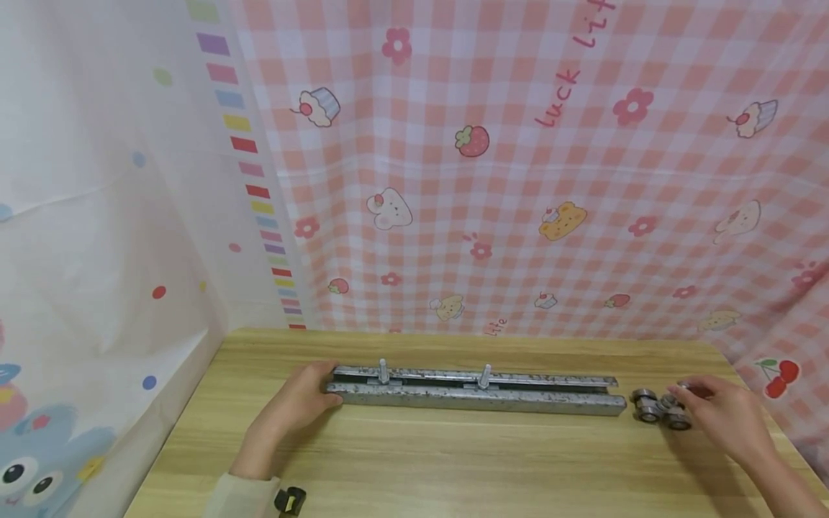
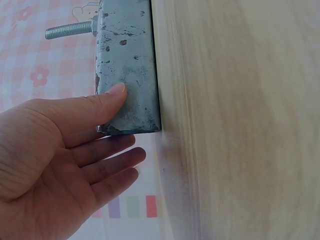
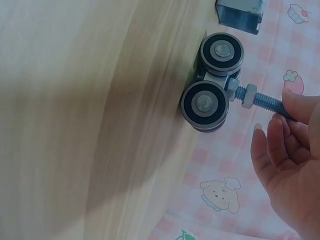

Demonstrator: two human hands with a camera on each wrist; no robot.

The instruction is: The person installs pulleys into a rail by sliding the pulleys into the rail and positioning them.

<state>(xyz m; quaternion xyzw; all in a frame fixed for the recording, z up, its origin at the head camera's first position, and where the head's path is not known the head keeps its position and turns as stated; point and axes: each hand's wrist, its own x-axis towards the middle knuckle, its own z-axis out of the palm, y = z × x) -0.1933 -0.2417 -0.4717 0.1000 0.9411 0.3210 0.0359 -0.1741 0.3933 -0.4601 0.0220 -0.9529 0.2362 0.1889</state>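
A grey, scuffed metal track (image 1: 479,400) lies lengthwise on the table, its slot facing up. Two threaded bolts stand up out of the slot, the left bolt (image 1: 383,372) and the right bolt (image 1: 485,377). My left hand (image 1: 301,399) grips the track's left end, thumb pressed on its near side wall. Beyond the right end, my right hand (image 1: 728,414) pinches the threaded stem (image 3: 270,102) of a wheeled trolley roller (image 3: 212,82) between thumb and fingers. The roller's wheels are at the tabletop, just short of the track's end.
The wood-grain table (image 1: 453,460) backs onto a pink checked cloth (image 1: 492,173) with cartoon prints. A white cloth (image 1: 116,180) hangs at the left. A black band (image 1: 290,501) shows by the left sleeve.
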